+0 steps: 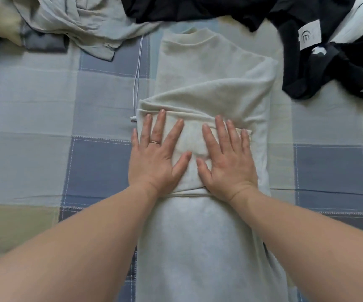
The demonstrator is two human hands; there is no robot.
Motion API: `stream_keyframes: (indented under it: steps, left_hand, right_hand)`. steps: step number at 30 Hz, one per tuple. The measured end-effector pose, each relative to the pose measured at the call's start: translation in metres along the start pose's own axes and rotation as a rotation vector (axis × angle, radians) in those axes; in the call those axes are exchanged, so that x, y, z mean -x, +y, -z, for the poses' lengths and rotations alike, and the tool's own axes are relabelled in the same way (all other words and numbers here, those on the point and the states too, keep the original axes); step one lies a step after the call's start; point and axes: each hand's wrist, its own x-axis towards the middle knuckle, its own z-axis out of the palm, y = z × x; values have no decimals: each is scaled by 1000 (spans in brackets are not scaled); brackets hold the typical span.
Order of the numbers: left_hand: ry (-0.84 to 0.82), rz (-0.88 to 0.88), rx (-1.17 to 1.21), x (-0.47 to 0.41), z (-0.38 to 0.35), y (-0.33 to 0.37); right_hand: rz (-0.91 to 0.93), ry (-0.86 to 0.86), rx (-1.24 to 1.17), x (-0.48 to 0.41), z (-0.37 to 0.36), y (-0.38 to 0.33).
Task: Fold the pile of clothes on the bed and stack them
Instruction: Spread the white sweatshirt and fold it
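On the blue checked bed [34, 105], a crumpled grey-green cotton garment [71, 20] lies at the far left corner. A thin white cord [138, 77] runs beside the long cream knitted sweater [208, 73] at mid-bed. Your left hand [156, 153] and right hand [226, 158], fingers spread flat, press its folded sleeve. Next, probably fold it crosswise. An unfolded black garment [328, 68] crowds the far right corner.

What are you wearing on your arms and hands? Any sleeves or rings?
No sleeves show: the left forearm and right forearm are bare to the picture's edge. The left hand wears one thin, gold-coloured ring. The right hand wears nothing. No watch or bracelet on either wrist.
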Motion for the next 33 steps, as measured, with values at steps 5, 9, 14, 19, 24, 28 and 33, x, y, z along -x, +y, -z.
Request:
stream_keyframes:
  steps: [5, 9, 14, 19, 24, 28, 33]
  left_hand:
    - [49, -40, 12, -2, -4, -5]
    - [48, -37, 29, -4, -3, -5]
    - [-22, -3, 41, -2, 6, -2]
    - [-275, 33, 144, 5, 57, -1]
    - [-420, 175, 364, 139, 56, -11]
    - [-380, 384, 741, 247, 34, -1]
    - [-464, 636, 967, 345, 7, 30]
  right_hand:
    - [22, 49, 41, -1, -3, 2]
    - [30, 49, 36, -3, -2, 1]
    - [-29, -55, 55, -2, 6, -2]
    - [-74, -236, -75, 12, 60, -5]
    - [-444, -426, -256, 156, 66, 2]
    - [-730, -428, -565, 258, 44, -7]
    - [-976, -210, -870, 331, 12, -22]
